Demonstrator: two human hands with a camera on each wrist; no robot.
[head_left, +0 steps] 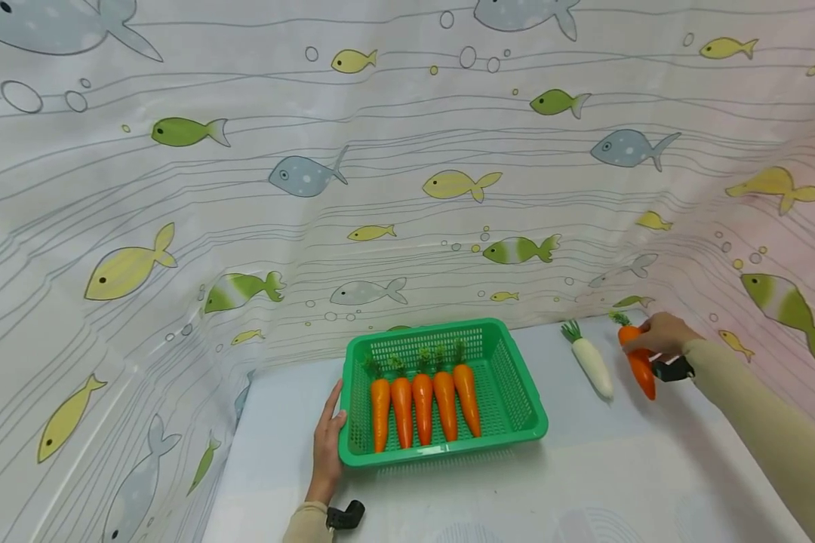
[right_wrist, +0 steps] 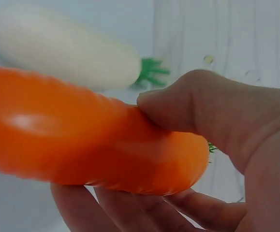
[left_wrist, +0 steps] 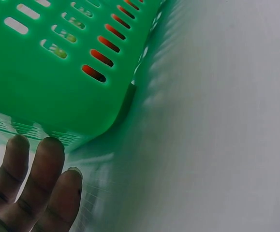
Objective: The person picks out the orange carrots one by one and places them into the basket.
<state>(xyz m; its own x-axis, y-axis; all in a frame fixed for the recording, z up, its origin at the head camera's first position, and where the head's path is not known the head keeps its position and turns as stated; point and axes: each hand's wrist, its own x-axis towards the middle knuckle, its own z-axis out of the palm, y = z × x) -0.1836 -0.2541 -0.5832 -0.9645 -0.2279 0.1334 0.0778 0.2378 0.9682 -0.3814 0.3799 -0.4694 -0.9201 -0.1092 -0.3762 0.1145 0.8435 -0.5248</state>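
Observation:
My right hand [head_left: 665, 334] grips an orange carrot [head_left: 640, 369] at the right end of the table. In the right wrist view the thumb lies on one side of the carrot [right_wrist: 81, 130] and the fingers curl under the other. Just left of it a white radish [head_left: 592, 367] with a green top lies on the table. My left hand [head_left: 327, 445] rests against the left side of a green basket [head_left: 441, 454]; in the left wrist view its fingers [left_wrist: 45, 169] are fairly straight beside the basket wall. Several carrots [head_left: 423, 407] lie side by side in the basket, tops toward the back.
The basket's right part shows bare green mesh [head_left: 499, 392]. A white sheet [head_left: 394, 173] printed with fish hangs behind the table [head_left: 448, 498] and on both sides. Dark wrist cameras [head_left: 346, 515] are strapped to both wrists.

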